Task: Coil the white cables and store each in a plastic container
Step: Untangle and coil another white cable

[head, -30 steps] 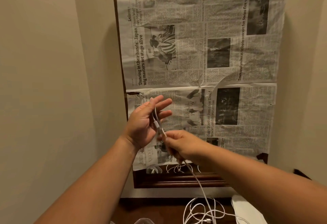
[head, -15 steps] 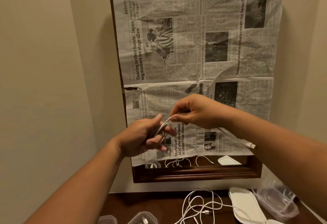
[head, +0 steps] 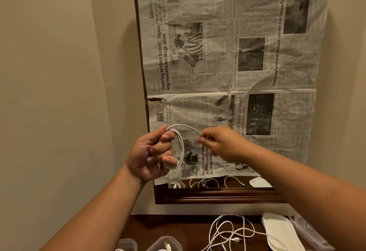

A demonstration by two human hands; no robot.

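Note:
My left hand [head: 152, 152] grips a white cable [head: 181, 147] wound into a small coil of several loops, held up in front of the newspaper. My right hand [head: 220, 143] pinches the free end of that cable just right of the coil, and a short arc of cable bridges the two hands. Below, a loose tangle of white cables [head: 231, 233] lies on the dark wooden table [head: 178, 229]. Two clear plastic containers [head: 165, 244] stand at the bottom edge, one with a cable plug showing inside.
A newspaper sheet [head: 227, 62] covers a dark-framed mirror [head: 217, 197] on the beige wall; its bare bottom strip reflects cables. A white lid [head: 281, 233] and a clear container [head: 309, 231] lie at the right of the table.
The cable has been wound into a rounder coil in my left hand. My right hand has dropped lower and now pinches the end close beside the coil. The hanging tail is gone.

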